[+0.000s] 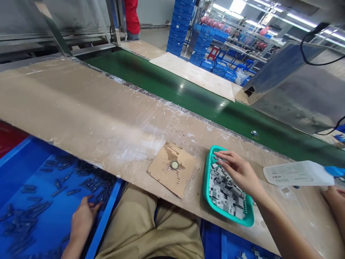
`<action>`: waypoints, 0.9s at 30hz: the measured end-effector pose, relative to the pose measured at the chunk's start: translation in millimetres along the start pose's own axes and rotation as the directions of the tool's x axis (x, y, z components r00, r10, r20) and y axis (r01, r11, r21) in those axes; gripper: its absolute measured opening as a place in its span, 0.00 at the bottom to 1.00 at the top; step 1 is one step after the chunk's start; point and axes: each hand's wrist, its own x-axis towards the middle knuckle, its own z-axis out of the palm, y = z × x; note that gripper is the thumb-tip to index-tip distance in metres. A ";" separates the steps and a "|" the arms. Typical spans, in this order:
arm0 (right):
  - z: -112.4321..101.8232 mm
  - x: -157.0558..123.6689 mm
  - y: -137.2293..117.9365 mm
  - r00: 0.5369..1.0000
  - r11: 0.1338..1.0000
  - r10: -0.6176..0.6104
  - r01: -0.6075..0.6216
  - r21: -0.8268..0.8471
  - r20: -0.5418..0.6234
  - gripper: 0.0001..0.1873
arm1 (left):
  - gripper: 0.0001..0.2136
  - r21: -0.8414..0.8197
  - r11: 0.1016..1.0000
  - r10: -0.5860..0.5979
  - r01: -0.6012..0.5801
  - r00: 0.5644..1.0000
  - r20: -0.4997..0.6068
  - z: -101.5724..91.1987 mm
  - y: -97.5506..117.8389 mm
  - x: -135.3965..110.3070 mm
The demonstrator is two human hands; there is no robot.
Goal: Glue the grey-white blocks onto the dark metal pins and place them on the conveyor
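My left hand reaches down into a blue bin at the lower left. Its fingers are apart among slim dark plastic parts, and I cannot see anything held in them. Over a green basket, my right hand has its thumb and fingertips together on a small grey plastic piece. Many grey block-like pieces fill the basket beneath it. Left of the basket lies a square of cardboard with wet brown stains and a small round cap on it.
A white bottle with a blue cap lies on the worktable at right, beside another person's hand. Beyond runs a green conveyor belt carrying one small piece. A metal housing spans the belt. Blue crates are stacked behind.
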 end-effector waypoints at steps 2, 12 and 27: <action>2.7 -0.1 -13.5 0.999 0.999 -0.033 0.033 0.014 0.036 0.16 | 0.18 -0.057 0.995 -0.079 0.079 0.997 0.006 0.9 -3.0 3.1; 51.6 23.8 -63.7 0.925 0.953 -0.275 0.299 -0.056 0.262 0.22 | 0.08 -0.347 0.890 -0.254 0.297 0.953 0.166 -12.7 -21.4 2.3; 76.8 35.9 -65.7 0.777 0.827 -0.404 0.536 -0.171 0.482 0.24 | 0.23 -0.815 0.434 -0.080 0.383 0.918 0.389 -36.7 37.2 -61.4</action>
